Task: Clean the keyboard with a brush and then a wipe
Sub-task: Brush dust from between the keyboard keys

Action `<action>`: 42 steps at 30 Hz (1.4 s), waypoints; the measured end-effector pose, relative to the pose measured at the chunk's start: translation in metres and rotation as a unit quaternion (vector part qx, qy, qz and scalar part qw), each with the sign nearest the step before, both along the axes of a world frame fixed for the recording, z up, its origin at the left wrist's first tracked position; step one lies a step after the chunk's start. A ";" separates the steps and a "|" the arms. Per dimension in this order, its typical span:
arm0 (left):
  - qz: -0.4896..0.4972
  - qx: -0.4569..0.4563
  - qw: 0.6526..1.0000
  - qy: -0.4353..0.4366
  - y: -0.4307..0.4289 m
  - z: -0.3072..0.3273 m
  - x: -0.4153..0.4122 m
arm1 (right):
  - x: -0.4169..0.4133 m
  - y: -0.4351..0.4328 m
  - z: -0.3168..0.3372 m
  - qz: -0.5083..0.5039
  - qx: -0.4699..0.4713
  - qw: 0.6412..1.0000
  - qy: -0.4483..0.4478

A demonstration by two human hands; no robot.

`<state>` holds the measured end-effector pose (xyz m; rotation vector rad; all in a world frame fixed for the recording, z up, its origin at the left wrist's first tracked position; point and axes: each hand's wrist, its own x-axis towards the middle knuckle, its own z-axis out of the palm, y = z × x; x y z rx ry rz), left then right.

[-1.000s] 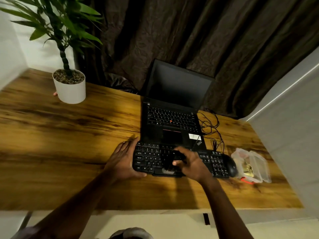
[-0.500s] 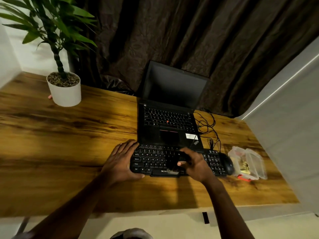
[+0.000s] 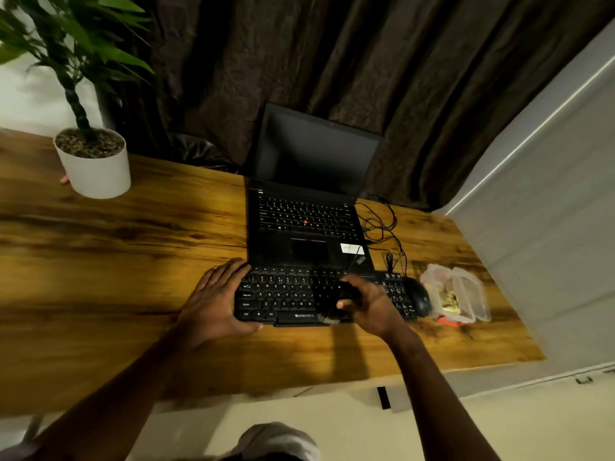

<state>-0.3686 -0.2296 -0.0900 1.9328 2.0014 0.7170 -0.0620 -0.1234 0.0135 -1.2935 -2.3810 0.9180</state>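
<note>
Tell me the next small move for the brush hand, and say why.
Probably a short sweep of the brush rightward along the key rows, toward the number pad. The right hand grips it with the bristles low on the middle of the keyboard, and the left hand lies flat on the left end, bracing it, so the keys to the right look like the next stretch.

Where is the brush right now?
In the head view, the brush is gripped in the right hand, right of centre over the keyboard, near its front edge and just in front of the open laptop.
</note>
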 end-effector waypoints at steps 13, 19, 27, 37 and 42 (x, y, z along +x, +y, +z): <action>0.001 0.132 0.989 0.068 -0.003 -0.012 0.037 | 0.003 0.016 0.000 0.021 -0.037 0.999 0.027; -0.019 0.135 0.984 0.116 -0.002 -0.024 0.084 | 0.035 0.044 0.003 0.038 -0.012 0.998 -0.039; 0.068 0.155 0.974 0.150 -0.005 -0.027 0.111 | 0.021 0.045 0.001 0.096 -0.039 0.995 -0.014; 0.071 0.148 0.974 0.156 -0.005 -0.028 0.110 | 0.063 0.070 0.001 0.108 -0.016 0.992 -0.066; 0.074 0.148 0.975 0.148 -0.007 -0.023 0.112 | 0.046 0.060 0.000 0.122 -0.041 0.992 -0.018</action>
